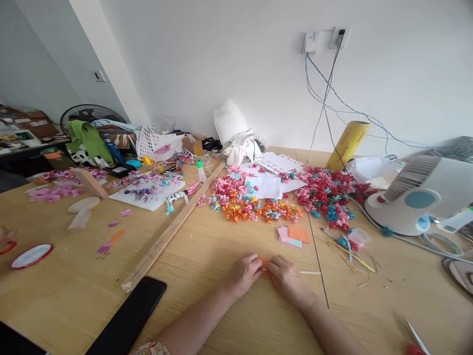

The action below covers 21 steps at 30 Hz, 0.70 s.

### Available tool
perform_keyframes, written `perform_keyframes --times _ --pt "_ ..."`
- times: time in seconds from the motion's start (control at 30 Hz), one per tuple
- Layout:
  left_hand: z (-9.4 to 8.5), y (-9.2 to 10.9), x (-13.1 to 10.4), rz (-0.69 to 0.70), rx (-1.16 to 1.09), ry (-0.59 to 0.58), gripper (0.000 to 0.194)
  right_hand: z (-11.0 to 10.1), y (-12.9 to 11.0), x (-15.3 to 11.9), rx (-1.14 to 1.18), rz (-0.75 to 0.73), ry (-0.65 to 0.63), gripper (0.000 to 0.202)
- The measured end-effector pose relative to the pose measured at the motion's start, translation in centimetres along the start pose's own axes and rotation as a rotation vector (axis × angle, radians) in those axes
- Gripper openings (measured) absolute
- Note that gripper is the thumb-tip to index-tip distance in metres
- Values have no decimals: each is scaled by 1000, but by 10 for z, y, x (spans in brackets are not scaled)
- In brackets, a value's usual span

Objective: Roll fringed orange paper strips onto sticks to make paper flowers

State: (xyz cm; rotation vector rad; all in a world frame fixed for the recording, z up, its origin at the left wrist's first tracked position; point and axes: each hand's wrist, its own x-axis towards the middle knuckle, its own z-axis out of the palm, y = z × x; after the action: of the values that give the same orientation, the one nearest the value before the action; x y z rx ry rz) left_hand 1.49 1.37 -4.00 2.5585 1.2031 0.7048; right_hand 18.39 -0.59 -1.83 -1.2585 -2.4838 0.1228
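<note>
Both of my hands meet over the wooden table, fingers closed on a small orange paper piece (265,262). My left hand (245,271) pinches its left side, and my right hand (287,278) pinches its right side. Much of the paper is hidden by the fingers. A thin pale stick (310,272) lies just right of my right hand. Beyond the hands are small pink, orange and blue paper sheets (298,233). Behind those sits a big heap of small paper flowers (236,213) in pink, orange, red and blue.
A wooden strip (173,227) runs diagonally left of my hands, with a black phone (129,315) near it. Scissors (416,335) lie at the lower right. A white fan (424,192) stands at right. Another person's hand (6,237) shows at the far left edge.
</note>
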Motion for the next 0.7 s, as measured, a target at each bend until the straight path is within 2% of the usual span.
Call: perform_keyframes --times 0.43,0.7 --pt "1 -2 -2 31 22 18 10 -8 -4 3 -15 -8 -38 19" --pt "0 -3 -4 4 2 43 10 -7 -8 4 -90 30 -67 15"
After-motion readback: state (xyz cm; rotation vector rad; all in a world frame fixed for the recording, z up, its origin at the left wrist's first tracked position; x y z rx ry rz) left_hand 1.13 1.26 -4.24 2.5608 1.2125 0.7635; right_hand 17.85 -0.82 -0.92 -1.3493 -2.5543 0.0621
